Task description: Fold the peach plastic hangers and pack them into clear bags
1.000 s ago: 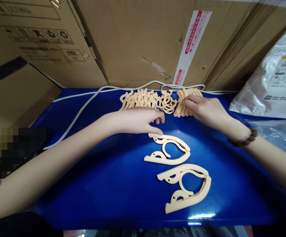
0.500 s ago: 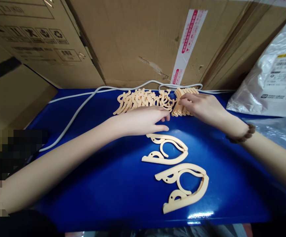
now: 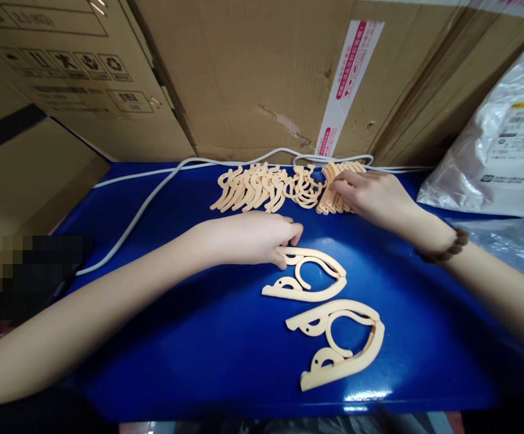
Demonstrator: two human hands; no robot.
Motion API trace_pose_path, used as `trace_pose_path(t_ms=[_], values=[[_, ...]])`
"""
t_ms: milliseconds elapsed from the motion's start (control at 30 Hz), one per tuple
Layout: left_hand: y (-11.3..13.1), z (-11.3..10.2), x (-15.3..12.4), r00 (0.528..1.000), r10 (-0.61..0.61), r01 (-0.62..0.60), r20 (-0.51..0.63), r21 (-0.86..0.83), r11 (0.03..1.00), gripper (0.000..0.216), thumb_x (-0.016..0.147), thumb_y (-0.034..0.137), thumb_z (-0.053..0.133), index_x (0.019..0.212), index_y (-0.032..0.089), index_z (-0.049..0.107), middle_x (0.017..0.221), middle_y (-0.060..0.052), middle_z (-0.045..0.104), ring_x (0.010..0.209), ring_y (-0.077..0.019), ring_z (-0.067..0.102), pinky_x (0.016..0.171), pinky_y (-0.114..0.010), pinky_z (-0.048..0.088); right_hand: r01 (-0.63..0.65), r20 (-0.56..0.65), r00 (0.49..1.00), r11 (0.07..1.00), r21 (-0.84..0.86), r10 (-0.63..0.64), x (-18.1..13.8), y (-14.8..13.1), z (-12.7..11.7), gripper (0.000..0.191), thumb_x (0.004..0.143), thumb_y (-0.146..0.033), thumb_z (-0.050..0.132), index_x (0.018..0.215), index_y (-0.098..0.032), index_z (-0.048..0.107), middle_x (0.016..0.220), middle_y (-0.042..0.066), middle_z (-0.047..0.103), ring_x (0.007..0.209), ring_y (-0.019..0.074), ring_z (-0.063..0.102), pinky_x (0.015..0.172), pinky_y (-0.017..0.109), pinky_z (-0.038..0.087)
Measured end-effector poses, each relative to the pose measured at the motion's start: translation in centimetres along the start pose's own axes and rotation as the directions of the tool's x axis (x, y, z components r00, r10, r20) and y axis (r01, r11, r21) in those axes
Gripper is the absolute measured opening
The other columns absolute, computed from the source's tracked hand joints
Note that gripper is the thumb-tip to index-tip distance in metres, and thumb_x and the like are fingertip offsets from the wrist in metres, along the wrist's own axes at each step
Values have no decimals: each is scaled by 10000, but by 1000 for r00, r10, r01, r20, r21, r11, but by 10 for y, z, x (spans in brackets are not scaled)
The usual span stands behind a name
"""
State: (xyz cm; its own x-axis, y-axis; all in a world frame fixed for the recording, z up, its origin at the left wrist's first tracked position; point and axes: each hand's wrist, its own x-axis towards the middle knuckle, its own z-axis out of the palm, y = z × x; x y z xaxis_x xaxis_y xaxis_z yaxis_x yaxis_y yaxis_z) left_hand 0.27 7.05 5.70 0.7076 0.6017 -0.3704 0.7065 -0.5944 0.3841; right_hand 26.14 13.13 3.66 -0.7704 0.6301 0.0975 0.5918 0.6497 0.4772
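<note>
Two beige folding clothes hangers lie folded on the blue tabletop. My left hand point(image 3: 262, 236) has its thumb and fingers closed around the upper left end of the farther hanger point(image 3: 331, 290); its palm hides that tip. The nearer hanger point(image 3: 372, 349) lies untouched below it. At the back, my right hand point(image 3: 374, 193) bends over a row of straight beige hanger arms point(image 3: 327, 202), with thumb and fingertips pinched on one of them. Beside that row are a cluster of curved hook pieces point(image 3: 304, 190) and a row of wavy hanger arms point(image 3: 243, 190).
A white cable point(image 3: 142, 208) runs along the back and down the left side. Cardboard boxes point(image 3: 252, 72) stand behind the blue table point(image 3: 198, 355). A white plastic parcel bag point(image 3: 492, 144) sits at the back right, with clear plastic film point(image 3: 506, 244) below it.
My left hand has come down toward me from beside the rows of parts and closed on the farther hanger's end. My right hand has stayed at the straight hanger arms.
</note>
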Motion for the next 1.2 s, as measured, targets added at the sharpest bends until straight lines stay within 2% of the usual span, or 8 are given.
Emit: trace_pose_path(t_ms=[133, 267, 433, 700, 833, 1067, 1133, 1200], values=[[0, 1, 0, 1000, -3, 3, 9, -22, 1000, 104, 889, 280, 674, 886, 211, 598, 882, -2, 672, 707, -153, 562, 587, -263, 321, -10, -2, 1000, 1000, -4, 10, 1, 0, -1, 277, 993, -133, 427, 1098, -152, 683, 1075, 121, 718, 804, 213, 647, 635, 341, 338], [-1, 0, 2, 999, -12, 13, 46, -38, 999, 122, 873, 257, 703, 878, 207, 592, 858, 7, 660, 699, -146, 551, 586, -262, 313, -12, -1, 1000, 1000, 4, 12, 0, 0, -1, 272, 998, -145, 429, 1091, -154, 684, 1070, 118, 718, 819, 216, 651, 638, 340, 339], [0, 0, 5, 999, 6, -4, 40, -60, 998, 186, 874, 256, 706, 791, 197, 550, 807, 17, 628, 659, -130, 515, 592, -258, 315, -8, -4, 1000, 1000, -23, 8, -1, -1, 1, 274, 1002, -148, 422, 1090, -153, 681, 1107, 127, 717, 848, 218, 658, 638, 339, 333], [-2, 2, 4, 998, -62, 61, 0, -222, 973, 138, 874, 269, 711, 843, 201, 595, 714, 47, 614, 617, -123, 506, 574, -254, 314, -30, -26, 999, 998, -50, 29, -2, -3, 4, 253, 1000, -160, 428, 1077, -158, 670, 1087, 119, 720, 833, 221, 662, 592, 337, 287], [-8, 5, 7, 998, -70, 68, 7, -319, 945, 131, 870, 278, 708, 884, 197, 606, 751, 41, 642, 668, -129, 550, 595, -240, 351, -50, -13, 999, 996, -67, 49, -1, -4, 2, 266, 999, -155, 417, 1089, -155, 667, 1062, 117, 719, 805, 220, 656, 578, 339, 265], [-15, 10, 10, 1000, -15, 12, -6, -381, 924, 146, 862, 299, 693, 909, 185, 614, 811, 13, 675, 703, -130, 579, 607, -235, 390, -63, -15, 998, 996, -55, 63, 1, -7, 0, 262, 992, -167, 432, 1073, -151, 680, 1016, 133, 717, 805, 229, 651, 599, 340, 292], [-16, 13, 13, 998, -54, 31, -39, -446, 895, 178, 855, 320, 704, 926, 178, 626, 842, -2, 692, 728, -135, 602, 612, -236, 415, -75, -19, 997, 996, -43, 74, 1, -6, 1, 270, 994, -187, 430, 1080, -149, 684, 1022, 136, 718, 805, 230, 646, 607, 340, 295], [-16, 14, 17, 986, -143, 68, -87, -575, 815, 194, 850, 312, 710, 959, 177, 624, 902, -25, 711, 777, -147, 641, 622, -235, 463, -85, -25, 996, 996, -17, 85, 1, -7, 2, 284, 996, -205, 424, 1074, -142, 690, 1028, 141, 719, 809, 234, 644, 607, 342, 293]])
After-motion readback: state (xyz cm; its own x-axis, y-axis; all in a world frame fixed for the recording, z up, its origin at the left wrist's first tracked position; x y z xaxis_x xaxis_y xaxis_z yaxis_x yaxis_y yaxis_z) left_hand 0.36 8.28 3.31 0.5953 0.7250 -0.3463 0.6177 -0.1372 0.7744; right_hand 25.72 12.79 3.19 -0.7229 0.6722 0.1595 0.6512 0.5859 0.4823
